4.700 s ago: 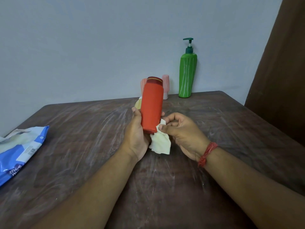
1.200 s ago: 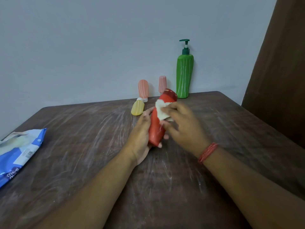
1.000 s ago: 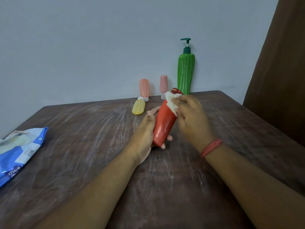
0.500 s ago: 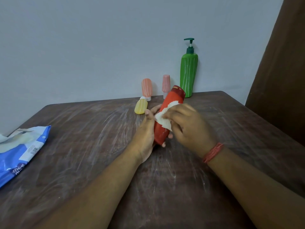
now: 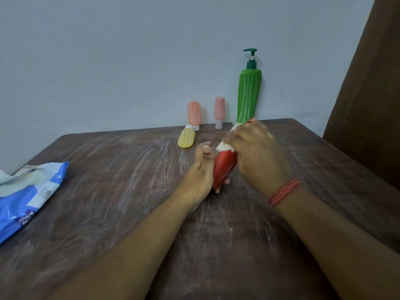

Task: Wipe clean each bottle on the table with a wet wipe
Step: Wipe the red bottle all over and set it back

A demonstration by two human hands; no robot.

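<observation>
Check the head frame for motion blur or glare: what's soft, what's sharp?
Head view: the right hand and the wet wipe it grips are smeared by motion; the left hand, the red bottle and the green pump bottle are fairly sharp. Lighting is dim and even, with no hard glare; pale streaks on the table look like smears.

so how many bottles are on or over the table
5: red bottle held in the left hand; yellow one lying down; orange, pink and green pump bottle upright by the wall. None seem hidden.
</observation>
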